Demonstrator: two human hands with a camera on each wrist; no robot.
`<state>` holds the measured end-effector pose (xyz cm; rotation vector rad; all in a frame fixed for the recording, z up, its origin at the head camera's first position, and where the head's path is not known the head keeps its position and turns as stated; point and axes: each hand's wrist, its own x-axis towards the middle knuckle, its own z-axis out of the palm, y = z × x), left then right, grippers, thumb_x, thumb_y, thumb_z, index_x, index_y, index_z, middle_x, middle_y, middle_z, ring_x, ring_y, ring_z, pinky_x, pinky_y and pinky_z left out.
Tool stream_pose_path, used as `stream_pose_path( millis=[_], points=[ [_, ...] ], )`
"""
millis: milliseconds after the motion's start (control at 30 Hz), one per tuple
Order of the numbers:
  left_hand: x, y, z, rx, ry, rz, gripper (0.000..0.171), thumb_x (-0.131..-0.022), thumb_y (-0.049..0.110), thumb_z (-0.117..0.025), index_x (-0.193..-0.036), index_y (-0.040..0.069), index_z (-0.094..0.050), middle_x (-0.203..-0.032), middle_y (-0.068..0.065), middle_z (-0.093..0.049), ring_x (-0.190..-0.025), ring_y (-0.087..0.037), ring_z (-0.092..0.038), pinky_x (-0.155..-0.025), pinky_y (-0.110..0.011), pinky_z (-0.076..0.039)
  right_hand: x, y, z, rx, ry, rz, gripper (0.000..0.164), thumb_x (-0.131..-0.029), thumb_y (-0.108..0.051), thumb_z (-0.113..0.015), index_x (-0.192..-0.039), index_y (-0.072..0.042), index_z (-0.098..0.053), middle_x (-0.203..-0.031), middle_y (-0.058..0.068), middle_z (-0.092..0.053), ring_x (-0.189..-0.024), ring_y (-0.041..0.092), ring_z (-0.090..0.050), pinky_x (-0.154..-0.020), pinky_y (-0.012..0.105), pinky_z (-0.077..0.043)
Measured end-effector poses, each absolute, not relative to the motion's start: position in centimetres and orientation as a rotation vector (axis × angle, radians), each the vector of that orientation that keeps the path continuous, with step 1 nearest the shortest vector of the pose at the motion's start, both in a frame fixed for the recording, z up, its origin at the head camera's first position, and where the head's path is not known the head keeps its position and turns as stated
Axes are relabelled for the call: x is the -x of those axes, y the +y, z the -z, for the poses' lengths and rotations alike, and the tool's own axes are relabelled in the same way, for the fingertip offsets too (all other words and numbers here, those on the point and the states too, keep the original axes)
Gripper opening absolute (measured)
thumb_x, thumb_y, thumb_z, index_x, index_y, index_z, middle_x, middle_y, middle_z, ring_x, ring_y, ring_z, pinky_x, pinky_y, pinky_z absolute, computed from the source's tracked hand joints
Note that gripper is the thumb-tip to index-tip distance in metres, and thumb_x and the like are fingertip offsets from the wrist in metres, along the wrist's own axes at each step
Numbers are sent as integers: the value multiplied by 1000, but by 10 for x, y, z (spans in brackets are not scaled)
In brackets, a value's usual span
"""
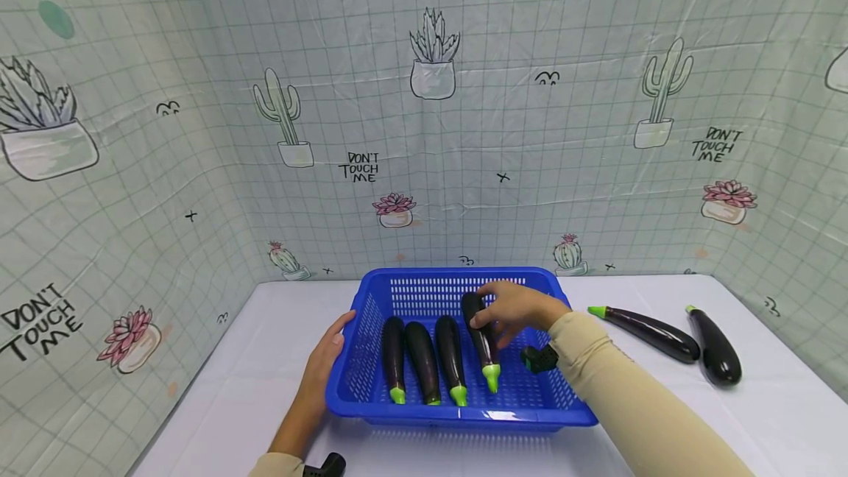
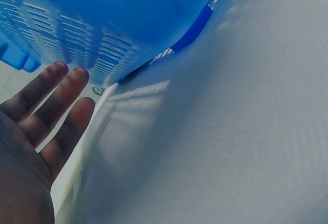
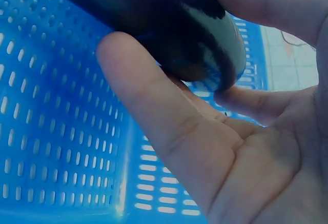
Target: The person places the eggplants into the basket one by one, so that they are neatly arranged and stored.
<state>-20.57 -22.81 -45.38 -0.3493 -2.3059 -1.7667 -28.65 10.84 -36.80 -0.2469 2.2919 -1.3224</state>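
Three eggplants (image 1: 422, 363) lie in a blue basket (image 1: 464, 411); the right hand (image 1: 520, 308) grips a fourth eggplant (image 1: 484, 348); the left hand (image 1: 323, 363), fingers extended, touches the basket's left edge.

The cactus-print backdrop (image 1: 490, 124) says "DON'T TOUCH ME" (image 1: 361, 167) left of my left hand (image 1: 321, 363), beyond it, and beyond my right hand (image 1: 520, 308).

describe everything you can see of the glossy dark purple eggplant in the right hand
The glossy dark purple eggplant is long, smooth-skinned and nearly black, with a bright green stem cap pointing toward the person and its rounded end facing away. The bare right hand grips it near the rounded end. It is inside the blue perforated plastic basket, right of three similar eggplants and apart from them. Whether it touches the basket floor is unclear.
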Motion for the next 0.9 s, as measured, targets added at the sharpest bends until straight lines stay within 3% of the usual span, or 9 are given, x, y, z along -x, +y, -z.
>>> stream_pose_path(
  millis=[333, 900],
  points=[
    [206, -228, 455, 341, -2309, 1791, 50, -109, 36, -30, -154, 15, -40, -159, -17, -34, -141, -48, -35, -106, -68, -32, 282, 101, 374, 296, 2331, 1216, 78, -84, -5, -75, -147, 11, -32, -91, 23, -69, -77, 36, -71, -64, 46, -61],
    [206, -228, 454, 334, -2312, 1783, 50, -109, 36, -30, -153, 15, -40, -159, -18, -34, -140, -49, -35, -104, -68, -34, 279, 95, 377, 283, 2334, 1217, 77, -85, -4, -75, -147, 13, -31, -88, 22, -70, -77, 36, -72, -65, 45, -61]
  ],
)
